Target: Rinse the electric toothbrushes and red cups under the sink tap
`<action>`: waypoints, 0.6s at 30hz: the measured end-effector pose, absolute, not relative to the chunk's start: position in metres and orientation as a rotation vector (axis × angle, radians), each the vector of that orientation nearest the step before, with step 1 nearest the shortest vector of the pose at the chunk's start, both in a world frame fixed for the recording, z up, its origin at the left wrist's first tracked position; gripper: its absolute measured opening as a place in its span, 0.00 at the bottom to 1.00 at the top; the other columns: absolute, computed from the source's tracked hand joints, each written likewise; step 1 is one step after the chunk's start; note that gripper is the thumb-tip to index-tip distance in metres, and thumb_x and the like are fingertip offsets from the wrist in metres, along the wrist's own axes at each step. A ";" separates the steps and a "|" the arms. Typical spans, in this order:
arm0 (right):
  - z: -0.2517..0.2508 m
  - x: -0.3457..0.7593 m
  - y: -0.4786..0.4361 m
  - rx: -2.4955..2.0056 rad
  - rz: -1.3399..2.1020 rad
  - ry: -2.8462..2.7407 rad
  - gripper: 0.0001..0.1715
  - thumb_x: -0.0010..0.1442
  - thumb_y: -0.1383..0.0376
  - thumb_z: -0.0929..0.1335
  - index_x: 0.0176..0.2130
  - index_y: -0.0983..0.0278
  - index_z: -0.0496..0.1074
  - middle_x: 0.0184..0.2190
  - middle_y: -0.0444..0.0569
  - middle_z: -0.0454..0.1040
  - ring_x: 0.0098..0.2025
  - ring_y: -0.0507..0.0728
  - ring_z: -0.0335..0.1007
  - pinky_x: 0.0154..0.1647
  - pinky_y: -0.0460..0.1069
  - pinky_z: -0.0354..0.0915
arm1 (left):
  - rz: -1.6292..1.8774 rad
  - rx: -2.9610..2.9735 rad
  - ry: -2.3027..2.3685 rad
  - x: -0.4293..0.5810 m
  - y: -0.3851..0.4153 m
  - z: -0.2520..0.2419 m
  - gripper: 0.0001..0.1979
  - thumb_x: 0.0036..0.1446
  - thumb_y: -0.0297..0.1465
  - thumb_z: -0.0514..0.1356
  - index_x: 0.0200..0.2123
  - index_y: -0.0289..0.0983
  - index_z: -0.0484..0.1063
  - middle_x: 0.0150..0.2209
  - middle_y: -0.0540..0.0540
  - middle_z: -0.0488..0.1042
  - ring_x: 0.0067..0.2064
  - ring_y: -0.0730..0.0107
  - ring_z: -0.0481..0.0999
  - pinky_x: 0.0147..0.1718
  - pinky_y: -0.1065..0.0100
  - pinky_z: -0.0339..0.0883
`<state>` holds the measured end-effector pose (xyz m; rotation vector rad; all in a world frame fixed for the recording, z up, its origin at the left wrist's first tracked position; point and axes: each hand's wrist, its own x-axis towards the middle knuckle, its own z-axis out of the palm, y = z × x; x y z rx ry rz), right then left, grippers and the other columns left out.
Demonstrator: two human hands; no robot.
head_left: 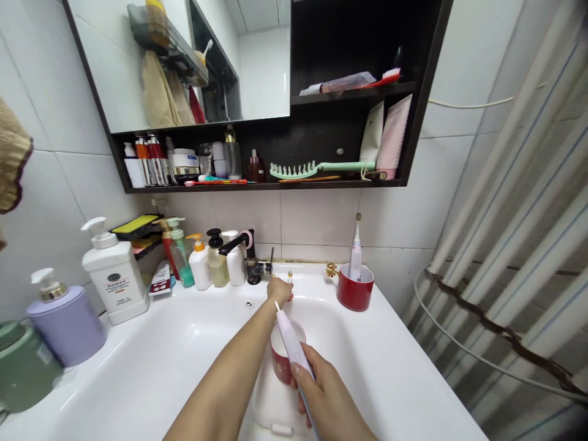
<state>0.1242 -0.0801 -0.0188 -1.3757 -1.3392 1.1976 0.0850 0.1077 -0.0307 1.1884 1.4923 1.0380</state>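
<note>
My right hand (324,389) is wrapped round a pale lilac electric toothbrush handle (289,337), tilted up and to the left. A bare thin shaft shows at its top, with no brush head on it. My left hand (279,290) reaches to the back ledge of the sink, right of the black faucet (252,260). Its fingers close round a small, slim upright piece (290,278) that looks like a toothbrush head; the hand partly hides it. Behind the handle, a red cup (281,361) with a white inside stands in the basin, partly covered by my right hand and the handle.
On the right ledge, a red cup (354,297) holds another electric toothbrush (356,251), beside a small gold ornament (331,269). Several pump bottles (114,278) line the left and back of the white sink (197,361). A dark cabinet shelf (257,185) with toiletries hangs above.
</note>
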 end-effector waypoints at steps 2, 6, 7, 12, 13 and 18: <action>-0.016 0.125 -0.080 -1.358 1.183 -1.337 0.20 0.48 0.58 0.56 0.41 0.64 0.57 0.21 0.42 0.58 0.15 0.46 0.55 0.13 0.42 0.54 | 1.003 1.287 1.587 0.088 0.117 -0.039 0.07 0.34 0.24 0.57 0.14 0.35 0.59 0.14 0.49 0.64 0.24 0.67 0.68 0.23 0.69 0.59; -0.018 0.127 -0.078 -1.328 1.182 -1.315 0.23 0.47 0.56 0.56 0.42 0.63 0.56 0.20 0.42 0.58 0.14 0.46 0.54 0.11 0.42 0.53 | 0.980 1.487 1.720 0.086 0.126 -0.045 0.07 0.33 0.25 0.57 0.13 0.36 0.59 0.22 0.43 0.69 0.35 0.62 0.67 0.30 0.68 0.57; -0.019 0.127 -0.077 -1.325 1.174 -1.311 0.23 0.47 0.55 0.56 0.42 0.64 0.56 0.20 0.42 0.58 0.14 0.46 0.54 0.11 0.42 0.53 | 0.981 1.527 1.740 0.084 0.126 -0.045 0.07 0.33 0.26 0.57 0.14 0.36 0.59 0.25 0.42 0.69 0.37 0.61 0.66 0.31 0.68 0.56; -0.019 0.126 -0.078 -1.335 1.206 -1.303 0.22 0.47 0.56 0.56 0.42 0.63 0.56 0.21 0.42 0.59 0.14 0.46 0.54 0.11 0.42 0.52 | 1.009 1.611 1.794 0.065 0.114 -0.038 0.04 0.39 0.31 0.54 0.20 0.36 0.62 0.34 0.41 0.68 0.42 0.63 0.63 0.36 0.67 0.53; -0.018 0.125 -0.079 -1.339 1.216 -1.304 0.22 0.47 0.56 0.56 0.42 0.63 0.56 0.22 0.42 0.59 0.15 0.46 0.54 0.11 0.42 0.52 | 1.015 1.598 1.802 0.061 0.111 -0.037 0.04 0.38 0.30 0.55 0.21 0.36 0.62 0.35 0.41 0.67 0.42 0.63 0.63 0.37 0.67 0.52; -0.018 0.125 -0.079 -1.353 1.206 -1.335 0.21 0.48 0.58 0.56 0.43 0.64 0.55 0.21 0.42 0.57 0.15 0.46 0.54 0.11 0.42 0.52 | 1.021 1.416 1.760 0.049 0.103 -0.034 0.06 0.34 0.21 0.55 0.15 0.34 0.60 0.30 0.39 0.68 0.42 0.58 0.62 0.37 0.65 0.52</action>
